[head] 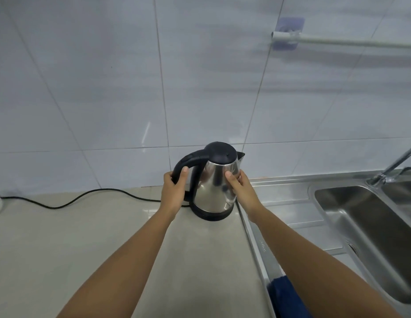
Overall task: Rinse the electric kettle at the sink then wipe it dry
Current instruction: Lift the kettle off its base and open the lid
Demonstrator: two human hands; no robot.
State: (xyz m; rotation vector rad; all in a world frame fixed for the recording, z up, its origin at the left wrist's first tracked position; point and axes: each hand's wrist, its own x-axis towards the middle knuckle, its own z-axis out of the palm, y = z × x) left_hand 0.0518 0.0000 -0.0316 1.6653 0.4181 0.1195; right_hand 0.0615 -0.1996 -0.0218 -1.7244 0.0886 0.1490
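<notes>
Kettle [215,184] on counter [85,237] — tiled wall [108,88].

- Kettle [215,189]: polished, mirror-like metal body; matt black plastic lid, handle and base.
- Desk [96,244]: smooth, pale, stone-like surface with a faint sheen.
- Sink [337,210]: brushed stainless metal, satin finish.
- Wall tiles [200,88]: glossy, smooth, white.
- Cloth [284,297]: dark blue, fuzzy textile.
- Cord [85,195]: matt black.

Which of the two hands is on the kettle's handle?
The left hand: its grip wraps the black handle of the kettle. The right hand instead rests flat against the shiny steel body, on the side toward the sink.
</notes>
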